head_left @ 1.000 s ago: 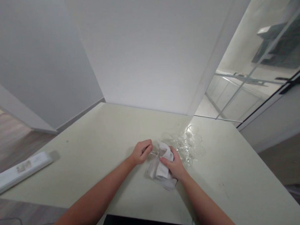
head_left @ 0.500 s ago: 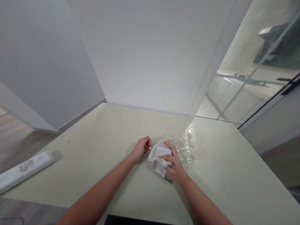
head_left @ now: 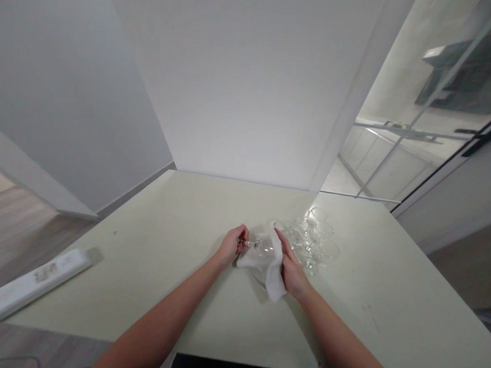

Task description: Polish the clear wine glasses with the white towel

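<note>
A clear stemmed glass (head_left: 263, 249) lies sideways above the table, with its bowl toward the right. My left hand (head_left: 233, 245) is closed around its stem end. On the other side, my right hand (head_left: 294, 272) grips a white cloth (head_left: 274, 277) that covers the rim end of the bowl and hangs below it. The right fingers are partly hidden behind the cloth. Just past my right hand, several clear stemmed glasses (head_left: 322, 239) stand close together on the pale table (head_left: 179, 219); their outlines overlap.
At the table's left edge lies a long white object (head_left: 33, 283) with a dark oval on it. A white wall (head_left: 241, 97) rises behind the table. To the right is a glazed partition beside a door with a black handle (head_left: 485, 139).
My right hand has shifted slightly right and turned, drawing the cloth back. The glass bowl, covered before, now shows. My left hand stays at the stem.
</note>
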A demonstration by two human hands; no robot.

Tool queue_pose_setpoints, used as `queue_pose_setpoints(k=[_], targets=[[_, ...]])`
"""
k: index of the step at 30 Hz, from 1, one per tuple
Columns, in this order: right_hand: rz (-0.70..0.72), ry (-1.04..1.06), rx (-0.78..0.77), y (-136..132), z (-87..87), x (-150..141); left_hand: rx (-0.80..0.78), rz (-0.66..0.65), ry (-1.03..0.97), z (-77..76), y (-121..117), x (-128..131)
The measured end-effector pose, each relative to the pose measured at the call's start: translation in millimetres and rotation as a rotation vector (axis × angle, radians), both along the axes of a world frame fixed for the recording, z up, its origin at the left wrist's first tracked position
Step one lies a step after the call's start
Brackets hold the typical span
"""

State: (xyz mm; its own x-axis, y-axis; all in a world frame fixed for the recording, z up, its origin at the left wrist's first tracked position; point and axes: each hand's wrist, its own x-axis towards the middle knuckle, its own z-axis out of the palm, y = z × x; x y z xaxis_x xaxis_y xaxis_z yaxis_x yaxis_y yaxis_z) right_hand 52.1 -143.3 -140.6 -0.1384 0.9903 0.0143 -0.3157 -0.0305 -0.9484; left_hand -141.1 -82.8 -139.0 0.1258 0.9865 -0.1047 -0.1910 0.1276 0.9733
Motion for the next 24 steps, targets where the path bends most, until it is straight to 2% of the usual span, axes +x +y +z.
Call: queue_pose_setpoints(k=[3,6,8,11,13,16,18,21,24], targets=[[0.052,-0.107,0.012,-0.6,-4.2,-0.6,0.122,-0.042,0.085,3.4,-3.3,-0.8],[0.149,-0.255,0.153,-1.3,-3.8,3.1,0.248,-0.127,0.184,6.4,-8.5,-0.5],[0.106,-0.344,0.193,-1.8,-5.0,7.3,0.311,-0.169,0.225,7.8,-12.4,0.2],[-0.051,-0.429,0.194,-1.2,-11.0,13.1,0.394,-0.198,0.263,8.7,-17.0,0.5],[-0.035,-0.468,0.244,1.2,-14.7,15.3,0.434,-0.210,0.281,8.5,-18.9,-0.1],[0.116,-0.474,0.296,6.7,-15.5,15.2,0.466,-0.222,0.299,7.1,-20.0,-1.6],[0.159,-0.445,0.273,9.0,-14.3,14.2,0.467,-0.231,0.287,5.6,-19.6,-2.2],[0.152,-0.390,0.216,8.1,-13.5,13.7,0.450,-0.236,0.243,3.1,-17.7,-2.5],[0.087,-0.362,0.239,3.7,-13.8,15.1,0.453,-0.219,0.225,1.6,-15.9,-2.6]])
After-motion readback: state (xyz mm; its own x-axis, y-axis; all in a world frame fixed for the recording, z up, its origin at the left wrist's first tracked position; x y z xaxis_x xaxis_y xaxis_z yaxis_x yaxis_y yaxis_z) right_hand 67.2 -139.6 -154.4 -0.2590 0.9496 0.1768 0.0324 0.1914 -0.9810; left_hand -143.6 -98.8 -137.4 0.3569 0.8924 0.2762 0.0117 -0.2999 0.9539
